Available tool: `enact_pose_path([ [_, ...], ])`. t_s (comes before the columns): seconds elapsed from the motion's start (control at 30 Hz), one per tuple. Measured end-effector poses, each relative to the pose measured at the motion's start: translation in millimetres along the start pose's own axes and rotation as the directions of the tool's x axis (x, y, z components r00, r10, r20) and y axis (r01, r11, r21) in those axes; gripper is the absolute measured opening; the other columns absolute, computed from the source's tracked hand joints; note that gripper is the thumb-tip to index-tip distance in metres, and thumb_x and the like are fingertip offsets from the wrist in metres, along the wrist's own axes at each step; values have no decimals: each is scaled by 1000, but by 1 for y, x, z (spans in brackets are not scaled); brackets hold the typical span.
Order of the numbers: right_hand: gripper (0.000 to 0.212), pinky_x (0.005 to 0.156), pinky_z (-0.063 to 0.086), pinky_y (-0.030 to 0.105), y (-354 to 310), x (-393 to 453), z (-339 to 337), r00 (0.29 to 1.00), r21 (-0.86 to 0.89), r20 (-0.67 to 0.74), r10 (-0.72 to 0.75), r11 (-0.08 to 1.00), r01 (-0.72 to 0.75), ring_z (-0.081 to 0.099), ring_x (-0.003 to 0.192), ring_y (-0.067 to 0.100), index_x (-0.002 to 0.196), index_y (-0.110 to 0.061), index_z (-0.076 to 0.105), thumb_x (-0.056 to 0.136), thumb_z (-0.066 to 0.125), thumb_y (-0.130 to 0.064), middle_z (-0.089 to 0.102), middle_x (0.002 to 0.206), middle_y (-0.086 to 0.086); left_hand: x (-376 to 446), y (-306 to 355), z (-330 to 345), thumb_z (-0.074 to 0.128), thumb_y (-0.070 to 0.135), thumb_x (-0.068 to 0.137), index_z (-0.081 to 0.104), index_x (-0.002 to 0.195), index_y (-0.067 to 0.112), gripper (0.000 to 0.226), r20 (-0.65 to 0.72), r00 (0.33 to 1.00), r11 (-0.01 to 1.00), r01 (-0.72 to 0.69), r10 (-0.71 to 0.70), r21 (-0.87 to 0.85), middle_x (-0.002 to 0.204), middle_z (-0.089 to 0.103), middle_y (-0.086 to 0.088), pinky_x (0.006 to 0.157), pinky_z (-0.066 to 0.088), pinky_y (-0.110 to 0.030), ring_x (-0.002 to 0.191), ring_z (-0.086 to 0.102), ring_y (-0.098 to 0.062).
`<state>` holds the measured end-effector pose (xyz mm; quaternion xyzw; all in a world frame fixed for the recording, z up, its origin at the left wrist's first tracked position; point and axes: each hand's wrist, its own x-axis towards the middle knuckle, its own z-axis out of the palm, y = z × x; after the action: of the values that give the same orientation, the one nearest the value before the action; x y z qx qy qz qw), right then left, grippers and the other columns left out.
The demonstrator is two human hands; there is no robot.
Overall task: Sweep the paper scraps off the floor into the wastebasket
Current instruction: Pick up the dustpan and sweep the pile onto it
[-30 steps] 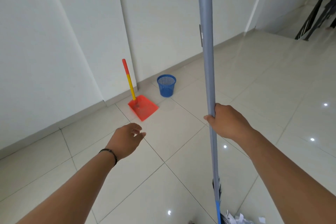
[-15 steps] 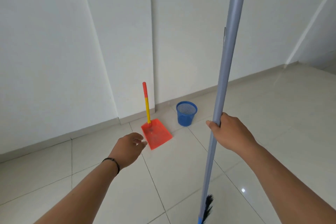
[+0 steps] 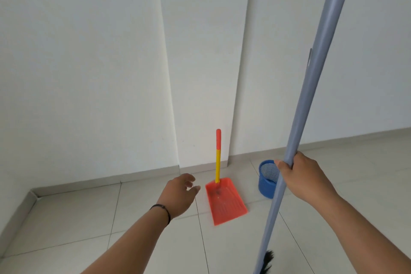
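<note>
My right hand point(image 3: 304, 176) grips the grey broom handle point(image 3: 311, 87), which slants up to the top right; black bristles point(image 3: 268, 262) show at the bottom edge. An orange dustpan point(image 3: 224, 202) with an upright yellow and red handle point(image 3: 218, 155) rests on the floor near the wall. My left hand point(image 3: 180, 193), fingers loosely spread and holding nothing, hovers just left of the dustpan. A blue mesh wastebasket point(image 3: 265, 182) stands right of the dustpan, partly hidden behind the broom handle and my right hand. No paper scraps are in view.
White walls point(image 3: 89, 73) with a protruding column close the space ahead, with a grey skirting point(image 3: 89, 184) along the base. Pale floor tiles point(image 3: 77, 218) spread to the left and right of the dustpan.
The dustpan and wastebasket have come closer and larger in view. My left hand has stretched forward toward the dustpan. The paper scraps seen a second ago have left the frame.
</note>
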<state>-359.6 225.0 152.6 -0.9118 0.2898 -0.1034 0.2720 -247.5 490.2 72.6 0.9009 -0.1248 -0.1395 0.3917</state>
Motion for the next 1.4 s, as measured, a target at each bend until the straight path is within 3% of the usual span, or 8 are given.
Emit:
enact_pose_path([
  [0.27, 25, 45, 36, 22, -15, 120, 23, 999, 48, 40, 23, 999, -25, 57, 60, 11, 88, -13, 49, 98, 52, -36, 57, 73, 2, 110, 21, 1, 59, 37, 88, 53, 120, 27, 34, 15, 1000, 1000, 8, -8, 17, 105, 58, 11, 81, 39, -16, 96, 55, -6],
  [0.6, 26, 46, 38, 18, 14, 258, 39, 993, 75, 119, -9, 997, 0, 58, 63, 8, 89, -14, 51, 97, 51, -38, 58, 75, 0, 233, 51, 53, 59, 37, 88, 50, 124, 26, 38, -2, 996, 996, 94, -94, -10, 113, 57, 6, 82, 43, -18, 102, 54, -9],
  [0.83, 29, 45, 38, 18, 29, 327, 40, 988, 94, 152, -26, 995, 12, 59, 59, 9, 74, -21, 45, 97, 52, -38, 58, 69, 0, 292, 65, 85, 60, 38, 87, 44, 131, 25, 48, 2, 983, 983, 184, -184, -20, 119, 55, 5, 88, 47, -23, 104, 54, -11],
  [1.0, 30, 44, 38, 18, 37, 365, 53, 989, 55, 151, -2, 998, -6, 59, 57, 8, 73, -23, 43, 97, 52, -38, 58, 66, 0, 337, 56, 106, 64, 39, 85, 40, 135, 23, 57, 66, 969, 971, 239, -237, -13, 125, 53, 3, 89, 47, -25, 103, 52, -10],
  [1.23, 32, 45, 44, 19, 37, 421, 97, 982, -26, 159, 98, 995, -95, 61, 54, 8, 71, -26, 39, 97, 51, -39, 59, 64, -2, 449, 28, 126, 70, 36, 80, 33, 142, 19, 74, 156, 959, 972, 235, -235, 20, 138, 47, -3, 101, 45, -35, 123, 49, -20],
  [1.4, 31, 36, 38, 11, 37, 460, 128, 976, -55, 157, 150, 988, -143, 58, 47, 7, 69, -27, 40, 96, 54, -35, 56, 59, -4, 535, -3, 150, 74, 32, 77, 26, 145, 16, 85, 232, 929, 957, 290, -288, 28, 144, 42, -7, 104, 42, -39, 129, 44, -24],
])
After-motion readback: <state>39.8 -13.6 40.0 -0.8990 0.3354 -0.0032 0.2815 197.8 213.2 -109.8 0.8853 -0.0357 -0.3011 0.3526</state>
